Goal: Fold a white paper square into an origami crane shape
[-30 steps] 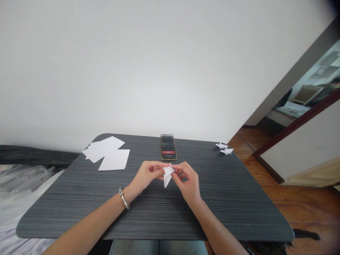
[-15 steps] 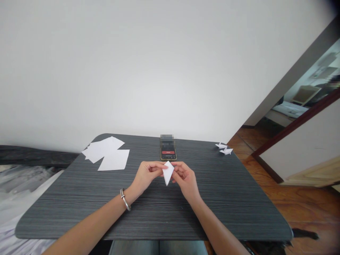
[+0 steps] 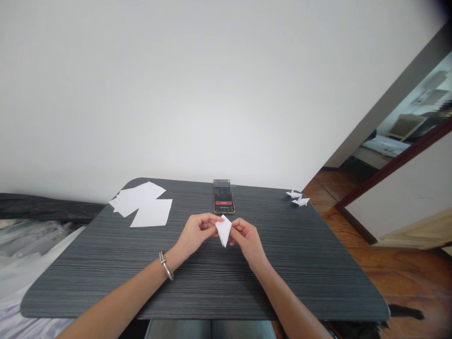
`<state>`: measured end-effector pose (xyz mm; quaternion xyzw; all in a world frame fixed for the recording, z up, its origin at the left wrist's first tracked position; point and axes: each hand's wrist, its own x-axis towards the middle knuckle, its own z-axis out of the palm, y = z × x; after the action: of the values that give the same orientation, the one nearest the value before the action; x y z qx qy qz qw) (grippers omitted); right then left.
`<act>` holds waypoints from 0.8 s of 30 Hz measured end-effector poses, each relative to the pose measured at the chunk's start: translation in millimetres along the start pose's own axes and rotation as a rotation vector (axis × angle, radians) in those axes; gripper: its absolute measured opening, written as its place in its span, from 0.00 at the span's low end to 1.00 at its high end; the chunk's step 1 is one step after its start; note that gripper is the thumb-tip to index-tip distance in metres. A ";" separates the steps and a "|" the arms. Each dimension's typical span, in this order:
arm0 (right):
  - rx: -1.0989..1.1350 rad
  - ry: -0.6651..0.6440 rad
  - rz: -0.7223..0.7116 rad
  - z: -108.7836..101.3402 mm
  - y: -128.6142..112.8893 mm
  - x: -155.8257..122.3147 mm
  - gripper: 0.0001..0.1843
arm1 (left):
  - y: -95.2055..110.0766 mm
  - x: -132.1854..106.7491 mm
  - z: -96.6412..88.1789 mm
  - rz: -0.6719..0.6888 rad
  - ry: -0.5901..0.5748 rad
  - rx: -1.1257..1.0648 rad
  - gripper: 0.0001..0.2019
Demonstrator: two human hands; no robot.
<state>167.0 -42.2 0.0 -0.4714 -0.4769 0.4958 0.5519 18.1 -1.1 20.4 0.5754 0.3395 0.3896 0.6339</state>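
Note:
Both hands meet over the middle of a dark striped table (image 3: 106, 263). Between them is a small folded white paper (image 3: 223, 230), a narrow pointed shape with its tip down. My left hand (image 3: 196, 231), with a silver bangle on its wrist, pinches the paper's left edge. My right hand (image 3: 247, 238) pinches the right edge with thumb and fingers closed. The paper is held just above the tabletop.
Several flat white paper sheets (image 3: 143, 204) lie at the far left of the table. A phone (image 3: 223, 201) with a lit screen rests at the far edge, just beyond the hands. Two small folded paper figures (image 3: 298, 198) sit at the far right corner. An open doorway lies to the right.
The paper went from a crumpled, partly open form to a flat pointed shape held between both hands. The right hand shifted slightly toward the left hand.

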 end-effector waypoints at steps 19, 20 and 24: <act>0.027 -0.003 -0.089 0.5 -6.0 -2.3 0.12 | -4.8 -0.1 2.9 0.087 -0.046 0.126 0.13; 0.021 -0.009 -0.077 0.3 -5.4 -1.9 0.11 | -5.8 -0.5 3.1 0.098 -0.046 0.150 0.12; 0.009 -0.009 -0.008 0.1 -2.3 0.2 0.12 | -8.5 -1.3 3.5 0.103 -0.061 0.192 0.13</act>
<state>167.2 -42.1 2.3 -0.4648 -0.4791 0.4979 0.5536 21.5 -4.2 12.2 0.6618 0.3256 0.3697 0.5651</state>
